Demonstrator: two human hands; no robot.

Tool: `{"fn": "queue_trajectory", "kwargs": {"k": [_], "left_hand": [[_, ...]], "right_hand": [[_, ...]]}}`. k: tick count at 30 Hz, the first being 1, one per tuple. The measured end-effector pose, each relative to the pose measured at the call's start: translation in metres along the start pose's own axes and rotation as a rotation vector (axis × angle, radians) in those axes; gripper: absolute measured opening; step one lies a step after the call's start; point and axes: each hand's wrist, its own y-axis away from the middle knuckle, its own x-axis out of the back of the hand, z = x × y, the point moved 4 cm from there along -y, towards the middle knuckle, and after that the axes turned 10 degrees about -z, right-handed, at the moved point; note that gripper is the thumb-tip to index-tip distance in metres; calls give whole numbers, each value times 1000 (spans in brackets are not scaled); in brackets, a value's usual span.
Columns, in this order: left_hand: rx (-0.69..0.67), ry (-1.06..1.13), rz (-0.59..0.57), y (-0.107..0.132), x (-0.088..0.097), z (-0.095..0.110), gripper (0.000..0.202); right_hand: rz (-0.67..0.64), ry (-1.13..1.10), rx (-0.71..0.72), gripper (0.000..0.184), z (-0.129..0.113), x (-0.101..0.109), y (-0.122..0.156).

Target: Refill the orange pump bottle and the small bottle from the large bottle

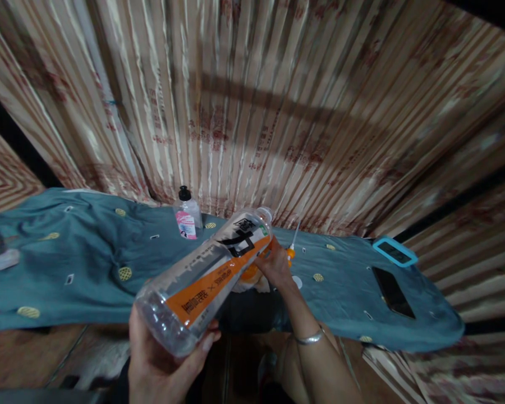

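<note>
A large clear plastic bottle with an orange and white label is held tilted, its open-looking neck up and away from me. My left hand cups its base, thumb along the near side. At the upper end, my right hand grips the bottle's side near the shoulder; most of its fingers are hidden behind it. Partly covered by the bottle and hand is an orange object. Just right of my right hand lies a small orange item with a thin pale stem. A white disc rests close by.
The bed-like surface has a teal patterned cloth. On it stand a small bottle with a black cap, a dark phone and a blue-framed device. A pleated curtain hangs behind. Something whitish lies far left.
</note>
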Motion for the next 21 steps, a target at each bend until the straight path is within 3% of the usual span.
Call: {"fn": "queue_trajectory", "kwargs": {"k": [21], "left_hand": [[-35, 35, -53, 1, -4, 2, 98]], "right_hand": [[-3, 27, -25, 54, -8, 3, 3]]}}
